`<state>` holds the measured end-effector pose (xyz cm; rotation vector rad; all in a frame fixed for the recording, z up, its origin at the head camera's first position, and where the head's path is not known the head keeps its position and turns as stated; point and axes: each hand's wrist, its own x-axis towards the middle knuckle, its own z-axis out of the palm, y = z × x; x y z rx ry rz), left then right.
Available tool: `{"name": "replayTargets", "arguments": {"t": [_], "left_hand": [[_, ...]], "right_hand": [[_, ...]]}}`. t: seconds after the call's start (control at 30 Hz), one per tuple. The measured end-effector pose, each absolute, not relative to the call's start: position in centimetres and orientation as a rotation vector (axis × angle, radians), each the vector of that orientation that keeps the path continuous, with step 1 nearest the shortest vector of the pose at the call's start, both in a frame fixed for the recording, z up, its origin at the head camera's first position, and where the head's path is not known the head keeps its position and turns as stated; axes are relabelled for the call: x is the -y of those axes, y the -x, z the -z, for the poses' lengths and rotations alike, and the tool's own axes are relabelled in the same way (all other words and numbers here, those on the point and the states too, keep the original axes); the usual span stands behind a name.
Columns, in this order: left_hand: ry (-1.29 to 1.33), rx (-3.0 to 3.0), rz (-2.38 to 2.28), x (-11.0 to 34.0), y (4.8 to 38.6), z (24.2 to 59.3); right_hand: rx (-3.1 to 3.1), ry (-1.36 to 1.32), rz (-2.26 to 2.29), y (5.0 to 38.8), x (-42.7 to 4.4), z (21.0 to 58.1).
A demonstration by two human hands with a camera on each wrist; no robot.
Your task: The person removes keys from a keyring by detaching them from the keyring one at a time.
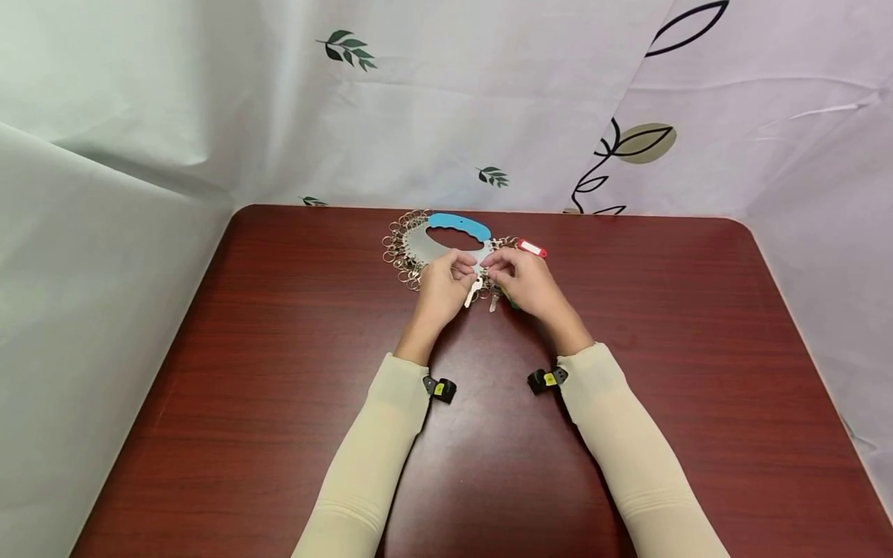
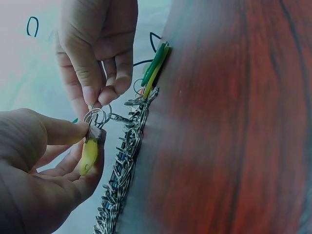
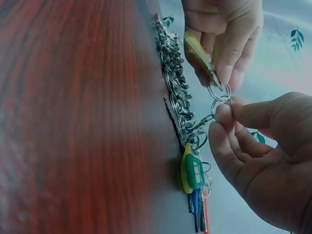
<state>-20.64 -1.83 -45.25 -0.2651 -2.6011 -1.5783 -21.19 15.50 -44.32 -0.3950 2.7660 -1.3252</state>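
In the head view, my left hand (image 1: 445, 285) and right hand (image 1: 525, 280) meet at the near right edge of a grey plate (image 1: 422, 246) with a blue handle (image 1: 460, 225). Many metal key rings (image 1: 399, 252) with clasps line its rim. Between thumb and fingers, the left hand pinches a yellow key tag (image 2: 88, 157) by its metal end. The right hand pinches a split ring (image 3: 214, 108) linked with the tag's ring (image 3: 220, 91). A clasp (image 2: 118, 118) joins these rings to the row. Below the hands hang a pale key (image 1: 473, 293) and another key (image 1: 494, 302).
A red key tag (image 1: 532, 248) lies beside the right hand. A green tag (image 3: 196, 171) and another yellow tag (image 3: 185, 175) hang from the row. The reddish-brown table (image 1: 698, 349) stretches to both sides, with white patterned cloth (image 1: 432, 101) behind it.
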Motion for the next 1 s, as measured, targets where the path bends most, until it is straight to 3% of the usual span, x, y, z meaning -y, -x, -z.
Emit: {"name": "replayTargets", "arguments": {"t": [0.47, 0.73, 1.0], "left_hand": [[0.209, 2.618, 1.675, 2.01, 20.64, 45.20], [0.155, 2.551, 1.972, 2.00, 20.90, 45.70], [0.229, 2.586, 1.692, 1.92, 20.61, 45.56]], "right_hand": [[-2.784, 0.461, 1.312, 21.25, -15.54, 44.60], [-2.739, 0.425, 1.331, 21.31, -15.58, 44.57], [-2.693, 0.386, 1.356, 21.29, -15.63, 44.41]]}}
